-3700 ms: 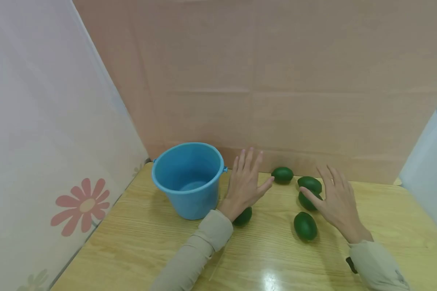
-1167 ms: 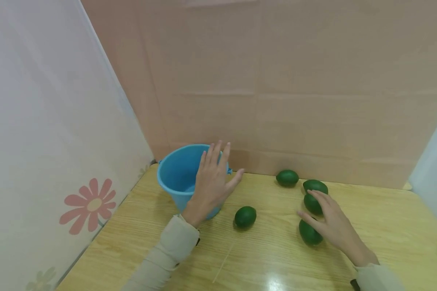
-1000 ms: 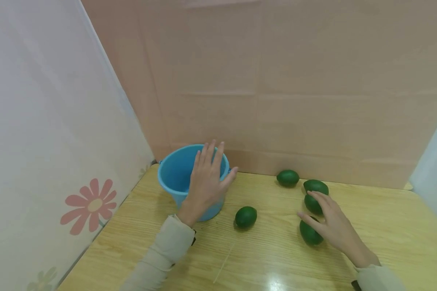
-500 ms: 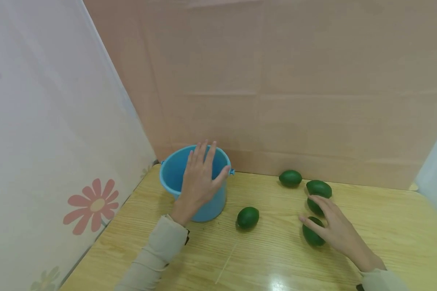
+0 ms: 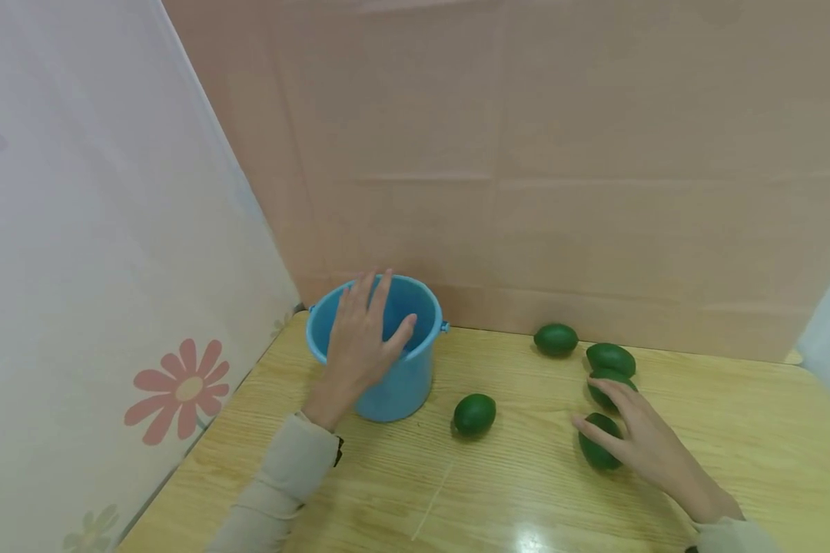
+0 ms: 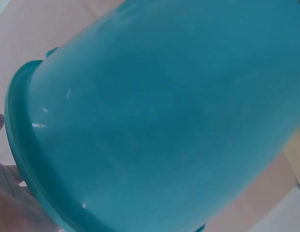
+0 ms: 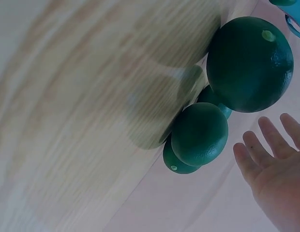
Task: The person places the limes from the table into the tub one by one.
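Blue plastic is shown by the bucket (image 5: 401, 390), which is set upright on the wooden table (image 5: 512, 491). Its mouth is partly hidden by the left hand (image 5: 355, 346), whose fingers are spread wide. The near green fruit (image 5: 597, 449) is partly covered by the right hand (image 5: 646, 438) (its fingers are parted too; whether contact is made cannot be told). Beyond are seen a close pair of fruits (image 5: 610, 358) and a back fruit (image 5: 556, 339); a lone fruit (image 5: 474, 415) is placed near the bucket.
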`<state>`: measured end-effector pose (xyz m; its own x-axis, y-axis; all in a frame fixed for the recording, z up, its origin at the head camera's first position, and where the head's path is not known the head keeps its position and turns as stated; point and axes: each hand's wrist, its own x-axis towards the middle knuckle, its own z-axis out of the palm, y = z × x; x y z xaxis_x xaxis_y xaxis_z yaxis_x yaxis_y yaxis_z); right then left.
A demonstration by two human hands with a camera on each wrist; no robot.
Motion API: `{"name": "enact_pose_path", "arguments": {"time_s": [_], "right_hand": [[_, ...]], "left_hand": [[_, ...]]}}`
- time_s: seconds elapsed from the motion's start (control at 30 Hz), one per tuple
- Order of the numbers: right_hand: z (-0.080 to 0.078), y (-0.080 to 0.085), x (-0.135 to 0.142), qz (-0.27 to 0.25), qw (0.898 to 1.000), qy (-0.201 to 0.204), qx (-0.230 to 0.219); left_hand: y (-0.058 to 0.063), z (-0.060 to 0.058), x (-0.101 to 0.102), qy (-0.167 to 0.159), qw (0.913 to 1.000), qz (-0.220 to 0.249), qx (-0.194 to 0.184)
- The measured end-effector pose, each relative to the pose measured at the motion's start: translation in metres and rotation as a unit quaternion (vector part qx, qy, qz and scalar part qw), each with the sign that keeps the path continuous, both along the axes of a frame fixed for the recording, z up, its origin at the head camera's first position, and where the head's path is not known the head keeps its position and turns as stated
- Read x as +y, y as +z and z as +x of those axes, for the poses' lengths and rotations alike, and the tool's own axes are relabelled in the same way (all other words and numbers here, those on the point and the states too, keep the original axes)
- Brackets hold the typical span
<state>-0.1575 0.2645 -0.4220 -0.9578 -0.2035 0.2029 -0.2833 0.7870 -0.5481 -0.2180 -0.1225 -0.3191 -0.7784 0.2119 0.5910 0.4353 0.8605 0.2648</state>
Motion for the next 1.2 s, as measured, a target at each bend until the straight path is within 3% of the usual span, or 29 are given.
{"name": "enact_pose_path", "arguments": {"time_s": [0.47, 0.83, 1.2], "right_hand": [[0.004, -0.004, 0.002, -0.001, 1.0, 0.019, -0.005], [0.003, -0.012, 0.005, 0.001, 0.999, 0.043, 0.007], [0.001, -0.015, 0.008, -0.001, 0.998, 0.057, -0.001]], "left_hand": [[-0.001, 0.0, -0.021, 0.007, 0.9999, 0.008, -0.002], [0.0, 0.002, -0.035, 0.031, 0.9995, -0.007, 0.0], [-0.003, 0.0, -0.051, 0.027, 0.9996, -0.002, 0.008]]}}
